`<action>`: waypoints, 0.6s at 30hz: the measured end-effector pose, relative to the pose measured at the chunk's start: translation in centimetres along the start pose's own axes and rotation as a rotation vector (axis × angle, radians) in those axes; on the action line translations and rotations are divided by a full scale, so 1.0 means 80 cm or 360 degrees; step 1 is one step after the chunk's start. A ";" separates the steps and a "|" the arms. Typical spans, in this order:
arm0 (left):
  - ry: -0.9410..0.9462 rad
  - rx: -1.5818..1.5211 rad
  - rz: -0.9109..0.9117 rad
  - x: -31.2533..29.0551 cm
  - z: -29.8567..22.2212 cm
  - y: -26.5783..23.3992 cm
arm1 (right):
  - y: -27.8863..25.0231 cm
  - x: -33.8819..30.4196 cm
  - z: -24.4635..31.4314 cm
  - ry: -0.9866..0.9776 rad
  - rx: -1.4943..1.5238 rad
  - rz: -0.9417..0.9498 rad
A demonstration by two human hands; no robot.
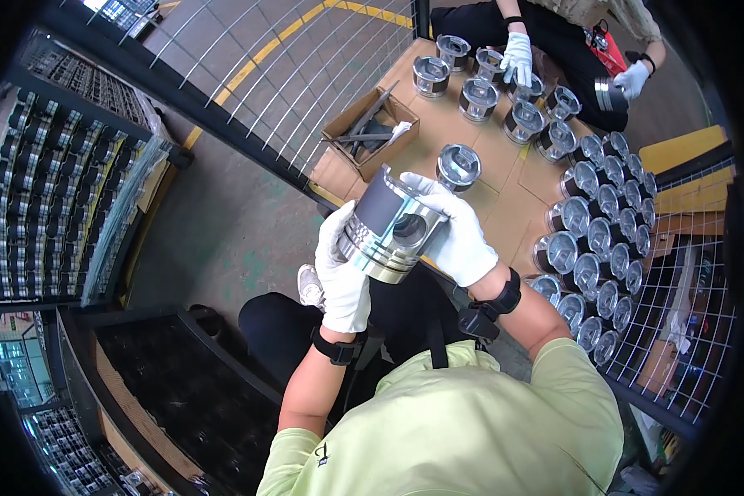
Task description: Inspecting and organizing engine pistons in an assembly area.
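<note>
A large metal piston [391, 225] with a dark coated skirt, ring grooves and a round pin hole is held up in front of me, tilted. Around its left side wraps my left hand [341, 269], in a white glove. My right hand [459, 231], gloved too, grips the piston from the right, near its upper end. Just beyond, a single piston [459, 168] stands on the cardboard-covered table [479, 217]. Left of it lies an open cardboard box [370, 132] with dark strip-like tools and a bit of white material inside.
Several pistons [558, 252] stand in packed rows at the table's right. Across the table, a co-worker's gloved hand [517, 58] touches a piston, the other hand [632, 80] holding one. Wire mesh fencing [281, 74] borders the table. A rack full of pistons [58, 198] stands left.
</note>
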State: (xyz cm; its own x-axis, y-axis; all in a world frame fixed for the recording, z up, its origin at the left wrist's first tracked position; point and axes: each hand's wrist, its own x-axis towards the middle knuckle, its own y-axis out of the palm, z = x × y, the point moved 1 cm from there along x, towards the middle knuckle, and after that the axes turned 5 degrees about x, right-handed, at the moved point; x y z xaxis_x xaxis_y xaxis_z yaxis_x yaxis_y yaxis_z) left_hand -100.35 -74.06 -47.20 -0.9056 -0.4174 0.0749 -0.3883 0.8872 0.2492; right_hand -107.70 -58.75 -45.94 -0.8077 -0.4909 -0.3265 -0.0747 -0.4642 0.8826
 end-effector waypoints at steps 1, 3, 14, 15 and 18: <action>-0.0078 -0.0020 -0.0022 0.000 0.001 0.000 | -0.002 0.001 0.001 -0.0019 0.0005 0.0032; -0.0283 -0.0206 0.0028 0.001 0.000 0.001 | -0.002 0.003 0.004 -0.0073 -0.0013 0.0050; -0.1110 -0.1667 0.0244 -0.001 -0.008 0.001 | 0.061 -0.043 -0.004 -0.0600 -0.1101 0.0646; -0.1026 -0.1720 0.0348 -0.004 -0.007 -0.001 | 0.065 -0.046 -0.004 -0.0644 -0.1154 0.0700; -0.0456 -0.0664 0.0532 -0.011 -0.004 -0.008 | 0.069 -0.049 -0.002 -0.0710 -0.1212 0.0860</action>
State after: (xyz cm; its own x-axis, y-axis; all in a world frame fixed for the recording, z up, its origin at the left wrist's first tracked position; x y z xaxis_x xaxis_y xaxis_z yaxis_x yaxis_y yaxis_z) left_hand -99.27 -74.29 -47.13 -0.9994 -0.0086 -0.0345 -0.0281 0.7851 0.6187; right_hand -104.83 -59.50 -39.86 -0.7784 -0.5265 0.3419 0.6268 -0.6829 0.3753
